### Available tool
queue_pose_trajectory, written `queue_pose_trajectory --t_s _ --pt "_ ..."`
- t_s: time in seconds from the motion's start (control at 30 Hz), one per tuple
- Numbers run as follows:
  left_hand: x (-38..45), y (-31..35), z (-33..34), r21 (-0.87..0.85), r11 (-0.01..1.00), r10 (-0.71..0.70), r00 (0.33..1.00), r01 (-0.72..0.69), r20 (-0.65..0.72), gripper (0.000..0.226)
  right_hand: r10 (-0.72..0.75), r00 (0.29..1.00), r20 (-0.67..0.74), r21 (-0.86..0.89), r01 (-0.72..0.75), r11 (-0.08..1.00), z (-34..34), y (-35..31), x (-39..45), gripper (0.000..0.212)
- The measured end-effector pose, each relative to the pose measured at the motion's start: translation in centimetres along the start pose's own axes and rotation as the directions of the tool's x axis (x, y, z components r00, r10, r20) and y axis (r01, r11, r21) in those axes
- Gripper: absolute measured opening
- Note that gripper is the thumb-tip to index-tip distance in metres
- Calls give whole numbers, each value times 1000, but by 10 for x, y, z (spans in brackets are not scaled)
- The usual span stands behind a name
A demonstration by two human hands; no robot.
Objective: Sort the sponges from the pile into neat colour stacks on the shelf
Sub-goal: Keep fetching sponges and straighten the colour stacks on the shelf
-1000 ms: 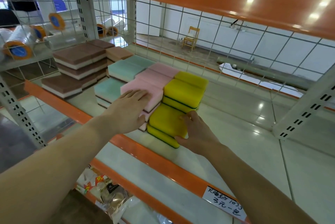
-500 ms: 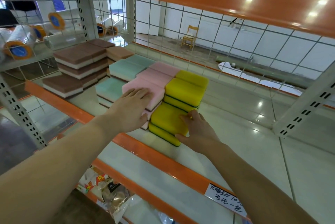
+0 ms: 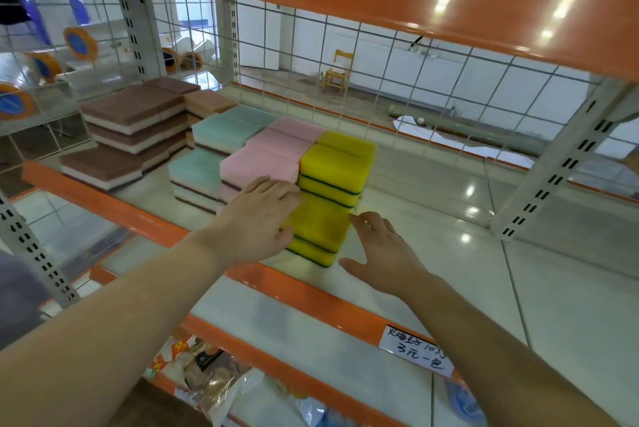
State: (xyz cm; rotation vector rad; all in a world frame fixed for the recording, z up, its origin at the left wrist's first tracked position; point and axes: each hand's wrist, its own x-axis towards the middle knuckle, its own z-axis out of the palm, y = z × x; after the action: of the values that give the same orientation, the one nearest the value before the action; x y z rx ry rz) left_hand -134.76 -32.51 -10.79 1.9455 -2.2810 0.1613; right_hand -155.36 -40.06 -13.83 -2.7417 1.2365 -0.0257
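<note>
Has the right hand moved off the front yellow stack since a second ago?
Yes. The right hand has slid off the front yellow stack, rightward along the shelf.

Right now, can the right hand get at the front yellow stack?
Probably yes. The right hand is open just right of the front yellow stack, nothing between them; the left hand covers only its left side.
</note>
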Motion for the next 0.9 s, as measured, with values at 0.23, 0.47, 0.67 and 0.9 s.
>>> queue_pose_trajectory --t_s 0.23,0.47,0.67,0.9 --pt "5 23 21 22 986 166 985 -165 -47 47 124 992 5 9 -124 992 4 14 -42 75" --pt "17 85 20 11 986 162 968 -167 192 44 277 960 -41 63 -274 960 2 38 -93 64" --pt "31 141 21 10 959 276 946 -282 168 40 388 919 -72 115 -379 918 -3 72 -147 56" --pt "43 225 19 -39 932 363 921 -361 145 42 471 880 -65 118 -462 879 -12 125 -219 46"
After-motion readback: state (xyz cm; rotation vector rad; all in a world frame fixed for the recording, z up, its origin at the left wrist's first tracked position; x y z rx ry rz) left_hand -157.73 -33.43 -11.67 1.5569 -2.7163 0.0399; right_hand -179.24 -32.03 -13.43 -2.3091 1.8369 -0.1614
